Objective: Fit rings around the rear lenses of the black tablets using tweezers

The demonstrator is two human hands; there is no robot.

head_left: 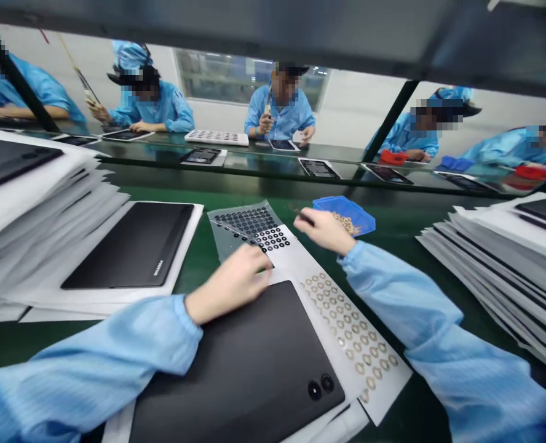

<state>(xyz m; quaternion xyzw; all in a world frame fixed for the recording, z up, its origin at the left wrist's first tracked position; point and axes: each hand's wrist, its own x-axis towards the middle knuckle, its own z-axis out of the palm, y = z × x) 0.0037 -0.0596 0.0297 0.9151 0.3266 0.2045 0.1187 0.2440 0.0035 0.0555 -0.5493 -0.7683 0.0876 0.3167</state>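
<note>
My left hand (236,277) hovers over the far edge of a dark tablet (227,363), its fingers curled together; whatever they pinch is hidden. The tablet lies back up, with two round camera lenses (320,387) at its near right corner. Just beyond the fingers is a sheet of black ring stickers (273,240), partly covered by clear film (236,224). My right hand (326,231) is closed on a slim dark tool (306,216), blurred at its tip. Beside that hand sits a blue tray (365,223) of small tan rings (347,223). A white sheet (390,394) carries rows of tan rings.
Another dark tablet (130,246) lies on white paper to the left. Stacks of tablets and paper (47,215) stand at left and right (498,277). A raised shelf (254,166) runs across the back, holding more tablets. Several co-workers in blue (282,111) sit beyond.
</note>
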